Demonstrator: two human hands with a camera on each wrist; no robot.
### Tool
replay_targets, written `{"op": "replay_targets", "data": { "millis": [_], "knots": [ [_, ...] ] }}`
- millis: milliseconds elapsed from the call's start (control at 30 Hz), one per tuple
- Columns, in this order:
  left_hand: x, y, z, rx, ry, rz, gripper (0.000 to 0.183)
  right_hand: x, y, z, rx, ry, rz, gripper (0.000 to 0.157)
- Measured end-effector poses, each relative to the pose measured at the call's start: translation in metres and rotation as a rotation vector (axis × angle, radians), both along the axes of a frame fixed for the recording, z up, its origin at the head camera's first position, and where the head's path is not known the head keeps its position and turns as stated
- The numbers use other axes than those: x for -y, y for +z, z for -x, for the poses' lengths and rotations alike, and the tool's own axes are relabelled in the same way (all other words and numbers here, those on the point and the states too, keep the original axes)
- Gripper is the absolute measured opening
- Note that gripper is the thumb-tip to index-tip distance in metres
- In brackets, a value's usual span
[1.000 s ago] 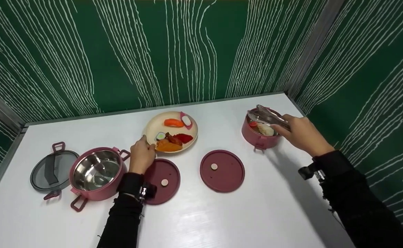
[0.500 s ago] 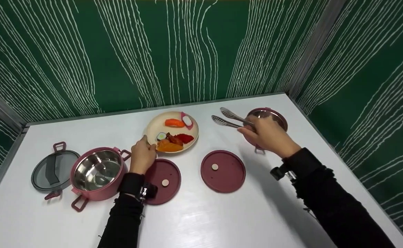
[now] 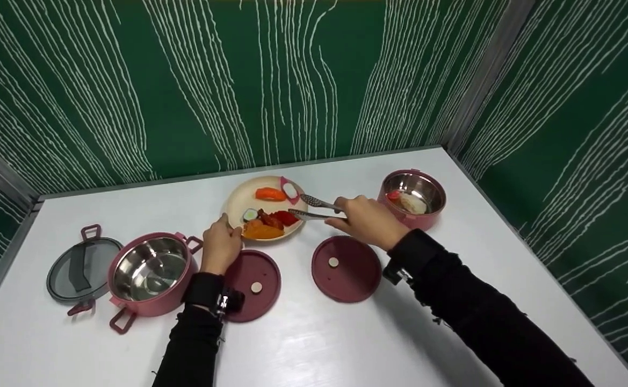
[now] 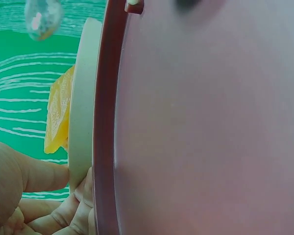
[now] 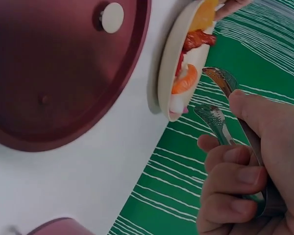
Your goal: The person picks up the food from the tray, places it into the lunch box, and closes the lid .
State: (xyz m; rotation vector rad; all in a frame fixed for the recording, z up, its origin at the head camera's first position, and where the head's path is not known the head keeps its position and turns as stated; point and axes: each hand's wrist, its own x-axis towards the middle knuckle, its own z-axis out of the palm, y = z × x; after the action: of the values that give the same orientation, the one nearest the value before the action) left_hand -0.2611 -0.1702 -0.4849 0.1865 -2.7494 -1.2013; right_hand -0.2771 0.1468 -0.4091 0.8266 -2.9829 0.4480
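tongs (image 3: 315, 216) half-hidden in right hand (image 3: 370, 221)

Green walls (image 3: 359, 80) here, striped with wavy white lines! White table (image 3: 319, 349), cream plate (image 3: 238, 201), food (image 3: 262, 231) blazing orange, yellow and red, silvery tongs (image 3: 314, 202), maroon lids (image 3: 354, 279), pink pots (image 3: 155, 307), black sleeves (image 3: 485, 312)!

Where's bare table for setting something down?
Free: the near table between left sleeve and right sleeve; the back strip between plate and small pot, behind the tongs. Crowded: left middle, with glass lid, big pot and left red lid.
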Motion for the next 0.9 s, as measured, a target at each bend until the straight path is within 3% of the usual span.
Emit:
{"op": "replay_targets", "data": {
  "millis": [167,333,900],
  "knots": [
    [0.000,-0.001,-0.001,-0.002,0.000,-0.001,0.061,0.013,-0.011,0.005,0.053,-0.002,-0.039,0.037],
    [-0.001,-0.001,-0.002,-0.011,-0.001,0.004,0.061,0.024,-0.016,0.008,0.052,-0.003,-0.076,0.035],
    [0.000,0.000,-0.001,0.014,0.009,0.004,0.060,0.035,-0.011,0.012,-0.007,0.004,-0.141,0.034]
  ]
}}
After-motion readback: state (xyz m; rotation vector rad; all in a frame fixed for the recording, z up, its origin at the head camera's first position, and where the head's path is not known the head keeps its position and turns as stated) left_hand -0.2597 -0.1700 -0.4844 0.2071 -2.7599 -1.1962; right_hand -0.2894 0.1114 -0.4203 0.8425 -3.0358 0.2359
